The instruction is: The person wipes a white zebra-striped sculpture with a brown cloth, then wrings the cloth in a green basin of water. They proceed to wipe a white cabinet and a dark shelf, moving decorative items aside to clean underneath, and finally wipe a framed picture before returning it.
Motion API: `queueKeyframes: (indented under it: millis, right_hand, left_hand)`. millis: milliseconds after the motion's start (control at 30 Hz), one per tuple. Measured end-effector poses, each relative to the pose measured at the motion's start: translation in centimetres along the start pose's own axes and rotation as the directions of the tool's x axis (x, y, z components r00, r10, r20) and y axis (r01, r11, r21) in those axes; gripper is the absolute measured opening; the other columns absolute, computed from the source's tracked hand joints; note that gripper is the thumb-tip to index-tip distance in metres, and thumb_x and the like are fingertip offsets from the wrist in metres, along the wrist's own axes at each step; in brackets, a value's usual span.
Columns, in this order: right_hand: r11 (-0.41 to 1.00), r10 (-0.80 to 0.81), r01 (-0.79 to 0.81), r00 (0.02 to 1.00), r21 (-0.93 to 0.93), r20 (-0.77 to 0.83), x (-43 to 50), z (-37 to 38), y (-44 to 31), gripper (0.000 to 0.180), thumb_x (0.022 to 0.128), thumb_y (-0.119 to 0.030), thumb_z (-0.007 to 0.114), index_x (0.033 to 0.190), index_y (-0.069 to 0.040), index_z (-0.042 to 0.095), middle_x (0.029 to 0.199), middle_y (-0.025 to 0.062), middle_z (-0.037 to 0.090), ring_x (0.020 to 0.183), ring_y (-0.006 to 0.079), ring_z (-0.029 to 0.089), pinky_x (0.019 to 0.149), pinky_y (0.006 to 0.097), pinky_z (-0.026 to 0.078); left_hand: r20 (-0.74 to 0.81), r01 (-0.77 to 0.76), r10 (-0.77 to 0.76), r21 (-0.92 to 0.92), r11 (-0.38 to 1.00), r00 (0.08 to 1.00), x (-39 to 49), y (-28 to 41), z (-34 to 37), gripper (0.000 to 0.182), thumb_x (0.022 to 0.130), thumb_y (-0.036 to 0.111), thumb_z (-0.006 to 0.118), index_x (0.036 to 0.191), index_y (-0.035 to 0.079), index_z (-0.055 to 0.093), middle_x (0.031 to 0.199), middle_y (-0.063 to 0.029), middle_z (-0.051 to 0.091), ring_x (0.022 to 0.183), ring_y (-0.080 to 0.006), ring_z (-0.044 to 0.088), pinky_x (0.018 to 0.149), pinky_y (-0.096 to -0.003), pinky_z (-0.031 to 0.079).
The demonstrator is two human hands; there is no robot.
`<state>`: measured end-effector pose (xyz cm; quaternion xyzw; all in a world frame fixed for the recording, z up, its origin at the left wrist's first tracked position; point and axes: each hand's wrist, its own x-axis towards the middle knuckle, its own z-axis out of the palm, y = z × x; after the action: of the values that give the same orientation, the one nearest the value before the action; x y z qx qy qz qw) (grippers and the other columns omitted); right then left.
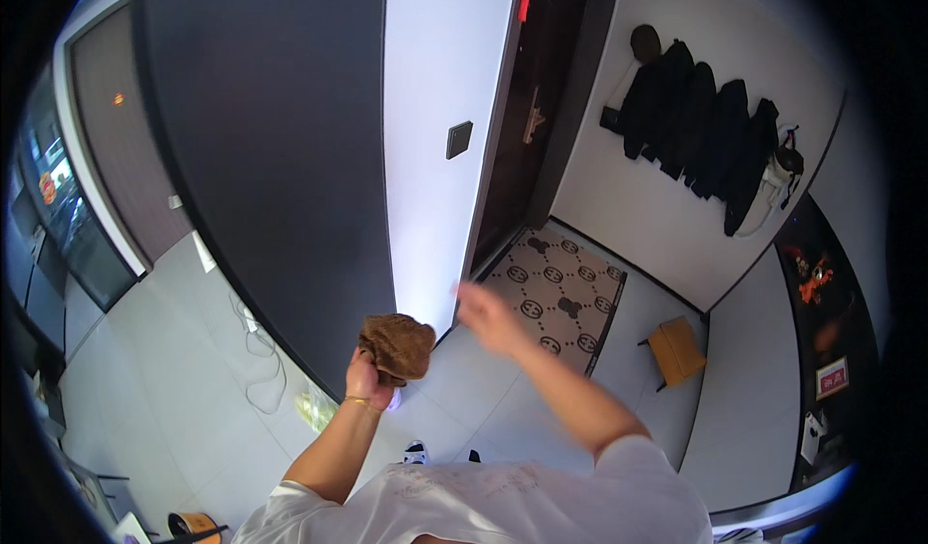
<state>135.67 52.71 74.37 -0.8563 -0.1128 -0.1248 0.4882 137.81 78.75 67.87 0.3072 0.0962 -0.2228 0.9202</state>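
My left hand [367, 383] grips a brown fuzzy cloth item [397, 347], bunched or folded, by its lower left edge. Whether it is a towel or a cap I cannot tell. Behind it rise a dark wall panel [283, 167] and a narrow white wall [438, 217]. To the right, my right hand [493, 319] is raised and blurred, apart from the cloth. Its fingers look stretched out, and nothing shows in them. In this view it overlaps the edge of a patterned doormat [558, 283].
A dark door [540, 94] with a metal handle stands ahead right, near a black wall switch [460, 140]. Dark coats [689, 123] hang on the far wall. A small yellow stool [676, 352] sits right. A loose cable [261, 363] and a plastic bag [315, 406] lie left.
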Motion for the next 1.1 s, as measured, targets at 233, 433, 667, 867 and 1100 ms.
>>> queueKeyframes:
  millis: [233, 433, 667, 867, 1100]
  right_hand:
    - [0.992, 0.129, -0.105, 0.835, 0.076, -0.535, 27.3, -8.1, 9.2, 0.058, 0.091, -0.008, 0.054, 0.149, -0.006, 0.045, 0.149, 0.0206, 0.05, 0.138, 0.0359, 0.047, 0.115, 0.0398, 0.038]
    - [0.979, 0.2, -0.171, 0.735, 0.109, -0.648, 36.1, -8.5, 9.3, 0.066, 0.087, -0.002, 0.049, 0.151, -0.003, 0.036, 0.152, 0.0141, 0.05, 0.14, 0.0358, 0.044, 0.116, 0.0383, 0.035]
    - [0.953, -0.203, -0.026, 0.687, -0.303, -0.697, 32.6, -5.9, 9.6, 0.058, 0.078, 0.008, 0.052, 0.135, -0.002, 0.042, 0.137, 0.0118, 0.061, 0.132, 0.0355, 0.041, 0.113, 0.0427, 0.029]
    - [0.925, -0.274, -0.013, 0.67, -0.38, -0.69, 28.7, -4.1, 9.1, 0.055, 0.071, 0.011, 0.064, 0.122, -0.01, 0.058, 0.121, 0.012, 0.06, 0.121, 0.0339, 0.052, 0.104, 0.0447, 0.039]
    - [0.863, 0.481, -0.367, 0.807, 0.347, -0.343, 2.9, 2.0, 9.3, 0.072, 0.096, -0.048, 0.065, 0.152, -0.014, 0.034, 0.148, 0.0161, 0.041, 0.132, 0.0306, 0.047, 0.103, 0.0449, 0.044]
  left_hand:
    - [-0.057, 0.117, -0.11, 0.133, 0.984, 0.992, 5.0, 5.6, -4.0, 0.044, 0.104, 0.009, 0.024, 0.142, 0.005, 0.046, 0.142, -0.0165, 0.054, 0.131, -0.0355, 0.054, 0.111, -0.0528, 0.045]
    - [-0.096, 0.136, -0.123, 0.141, 0.981, 0.988, 7.4, 5.6, -5.2, 0.042, 0.103, 0.006, 0.027, 0.14, 0.003, 0.048, 0.141, -0.0161, 0.056, 0.129, -0.035, 0.056, 0.11, -0.0517, 0.047]
    - [-0.06, 0.211, -0.203, 0.199, 0.957, 0.977, 9.2, 6.1, -4.1, 0.04, 0.105, 0.011, 0.03, 0.141, 0.005, 0.047, 0.14, -0.0138, 0.056, 0.128, -0.0328, 0.056, 0.108, -0.0495, 0.049]
    - [0.142, 0.208, -0.239, 0.205, 0.956, 0.961, 12.4, 3.7, -3.7, 0.04, 0.105, 0.018, 0.037, 0.142, 0.007, 0.047, 0.141, -0.0135, 0.055, 0.129, -0.0307, 0.055, 0.108, -0.0484, 0.049]
    - [0.615, -0.102, -0.16, 0.368, 0.924, 0.772, 13.7, -5.7, 5.5, 0.052, 0.1, 0.029, 0.052, 0.144, 0.002, 0.045, 0.131, -0.0138, 0.059, 0.113, -0.025, 0.063, 0.085, -0.033, 0.054]
